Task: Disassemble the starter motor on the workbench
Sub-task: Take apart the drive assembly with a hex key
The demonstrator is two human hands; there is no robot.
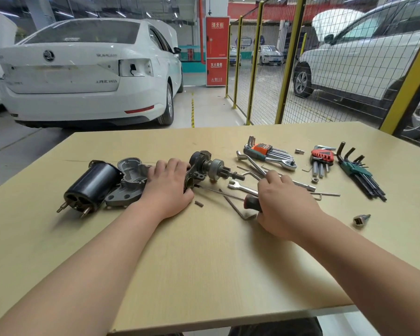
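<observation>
The starter motor lies in parts on the workbench [204, 258]. A black cylindrical motor body [91, 185] with two studs lies at the left. Next to it sits a grey aluminium housing [131, 177]. The drive assembly with pinion gear and shaft [212, 167] lies at centre. My left hand [166, 187] rests over the joint between housing and drive assembly, fingers curled on the metal. My right hand [284, 204] grips a screwdriver with a red and black handle [251, 202], its thin shaft pointing left toward the drive assembly.
Tools are scattered on the right: an open-end wrench [241, 187], a ratchet [269, 160], three hex key sets [321, 158], loose hex keys, a socket [360, 219] and a small pin [198, 203]. Yellow mesh fence and parked cars stand beyond the bench.
</observation>
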